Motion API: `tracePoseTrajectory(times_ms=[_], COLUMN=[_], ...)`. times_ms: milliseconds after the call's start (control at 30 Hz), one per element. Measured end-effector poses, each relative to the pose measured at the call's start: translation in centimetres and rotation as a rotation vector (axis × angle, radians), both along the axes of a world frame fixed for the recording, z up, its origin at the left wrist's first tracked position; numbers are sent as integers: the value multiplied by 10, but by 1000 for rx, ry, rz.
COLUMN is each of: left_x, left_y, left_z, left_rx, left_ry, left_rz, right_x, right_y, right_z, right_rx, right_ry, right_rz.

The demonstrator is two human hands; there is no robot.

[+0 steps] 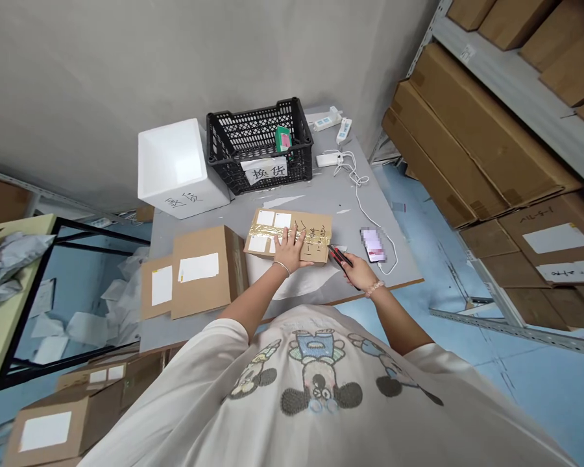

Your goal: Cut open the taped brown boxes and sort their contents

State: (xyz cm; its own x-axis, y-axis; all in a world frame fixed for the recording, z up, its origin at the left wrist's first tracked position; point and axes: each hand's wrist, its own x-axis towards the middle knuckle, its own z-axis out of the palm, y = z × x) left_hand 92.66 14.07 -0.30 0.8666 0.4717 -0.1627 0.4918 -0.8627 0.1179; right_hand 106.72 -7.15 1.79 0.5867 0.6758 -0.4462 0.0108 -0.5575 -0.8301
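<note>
A taped cardboard box (316,224) with white labels and black handwriting lies on the grey table (292,194). My left hand (289,250) rests on top of it, fingers spread. At the box's right end, my right hand (359,271) is wrapped round a black and red cutter (339,255), whose tip is at the box's edge. To the right of that hand lies a phone (372,245) with a white cable plugged in. Two more cardboard boxes (202,272) with white labels stand left of the taped one.
Behind are a white foam box (172,162), a black crate (260,152) holding a green item, and white power strips (328,119). Shelves with cartons (467,143) stand at the right. More boxes (53,421) sit at lower left.
</note>
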Motion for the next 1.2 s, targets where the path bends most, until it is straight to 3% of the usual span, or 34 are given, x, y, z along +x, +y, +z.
tracePoseTrajectory(times_ms=[100, 200, 300, 400, 500, 633, 700, 867, 1200], left_x=[-5, -15, -32, -50, -64, -71, -71, -68, -65], left_y=[5, 13, 19, 22, 24, 31, 34, 36, 34], left_z=[2, 7, 10, 11, 8, -3, -9, -13, -8], left_rx=[-41, -110, -179, -233, -249, -133, -97, -59, -50], left_ry=[4, 32, 61, 39, -62, -149, -151, -135, -111], left_rz=[-66, -257, -432, -472, -309, 271, 391, 373, 372], right_x=[11, 19, 20, 9, -13, -41, -49, -57, -58], right_y=[-1, 7, 33, 75, 123, 177, 194, 214, 225], right_z=[20, 40, 53, 57, 57, 55, 54, 52, 50], right_rx=[-7, 9, 2, -14, -63, -190, -242, -304, -351], right_ry=[-75, -170, -347, -532, -620, -708, -741, -803, -846], right_rz=[55, 92, 168, 301, 450, 637, 697, 743, 784])
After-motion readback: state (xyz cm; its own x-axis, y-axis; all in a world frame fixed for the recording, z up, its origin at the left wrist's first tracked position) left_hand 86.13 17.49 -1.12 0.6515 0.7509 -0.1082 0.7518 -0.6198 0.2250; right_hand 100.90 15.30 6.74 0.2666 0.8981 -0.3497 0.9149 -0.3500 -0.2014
